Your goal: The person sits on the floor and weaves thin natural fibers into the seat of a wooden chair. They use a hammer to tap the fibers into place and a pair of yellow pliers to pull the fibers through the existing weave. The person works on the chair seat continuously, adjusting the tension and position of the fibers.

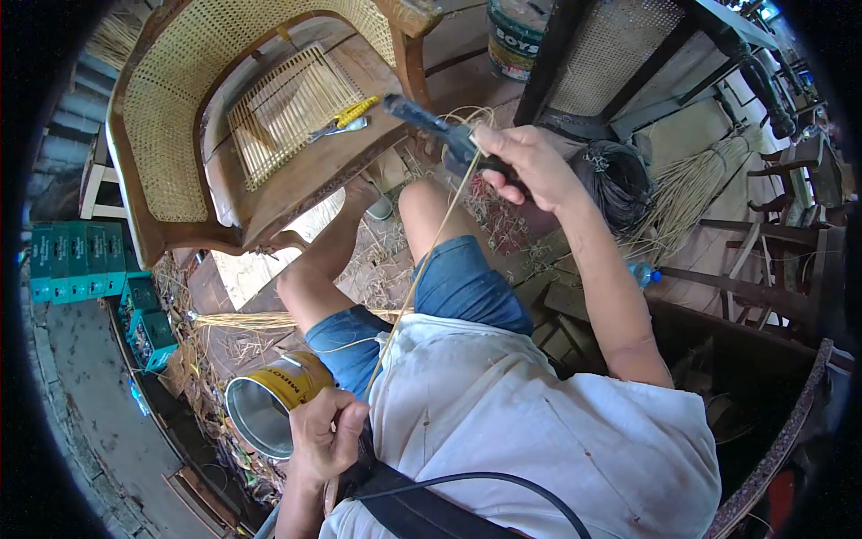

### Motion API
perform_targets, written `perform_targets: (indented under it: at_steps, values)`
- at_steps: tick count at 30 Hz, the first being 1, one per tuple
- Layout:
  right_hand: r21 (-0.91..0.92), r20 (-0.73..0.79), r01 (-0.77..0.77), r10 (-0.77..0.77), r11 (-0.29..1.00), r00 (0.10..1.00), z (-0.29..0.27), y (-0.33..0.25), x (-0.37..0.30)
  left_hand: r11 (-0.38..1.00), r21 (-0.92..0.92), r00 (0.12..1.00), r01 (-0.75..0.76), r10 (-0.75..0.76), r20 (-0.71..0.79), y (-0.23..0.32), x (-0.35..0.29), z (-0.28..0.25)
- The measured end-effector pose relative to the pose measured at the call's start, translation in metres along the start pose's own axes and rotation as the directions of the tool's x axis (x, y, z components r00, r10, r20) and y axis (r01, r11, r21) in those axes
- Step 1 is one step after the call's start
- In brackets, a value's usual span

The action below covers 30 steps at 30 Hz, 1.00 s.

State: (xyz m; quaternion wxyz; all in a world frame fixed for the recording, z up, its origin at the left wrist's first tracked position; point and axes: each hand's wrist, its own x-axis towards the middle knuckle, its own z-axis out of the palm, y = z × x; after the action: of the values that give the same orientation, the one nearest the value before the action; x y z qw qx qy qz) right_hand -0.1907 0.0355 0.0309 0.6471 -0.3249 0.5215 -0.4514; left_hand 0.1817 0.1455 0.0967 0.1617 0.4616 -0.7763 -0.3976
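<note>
My right hand point(530, 166) is raised in front of my knees, closed on a dark flat-bladed tool point(415, 115) and a thin cane strip point(437, 235). The tool's exact kind is not clear. Down and left from there the strip runs taut past my shorts to my left hand point(328, 436), whose fingers are closed round its lower end beside my waist. A loop of the strip curls behind the tool. Ahead stands a wooden armchair point(314, 171) with woven cane back; on its seat lie a slatted cane panel point(287, 112) and a yellow-handled tool point(356, 112).
A yellow can point(301, 377) stands by my left knee, with long cane strands point(242, 319) nearby. Coiled dark cord point(615, 180) and a cane bundle point(691, 193) lie at right. Green crates point(81, 260) are stacked left; a dark cane-panelled frame point(611, 54) stands ahead right.
</note>
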Motion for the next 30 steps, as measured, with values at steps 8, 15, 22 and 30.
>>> perform_targets:
  at_steps: [8,15,22,30]
  values:
    - [-0.639,0.014,0.283,-0.356,0.715,0.934,0.061,-0.011,-0.038,0.990,-0.098,0.994,-0.103,0.100,-0.035,-0.041,0.117,0.004]
    - [-0.600,0.064,0.299,-0.328,0.742,0.942,0.069,0.022,-0.038,0.838,-0.544,0.998,0.032,-0.002,0.056,-0.011,0.162,0.063]
    - [-0.290,0.118,0.033,0.001,0.956,0.993,0.047,0.047,-0.030,0.929,-0.351,0.993,-0.121,0.116,-0.036,-0.012,0.150,0.081]
    - [-0.060,0.105,-0.204,0.210,0.977,0.972,0.018,0.047,-0.014,0.978,-0.175,0.993,-0.113,0.104,-0.062,0.002,0.117,0.070]
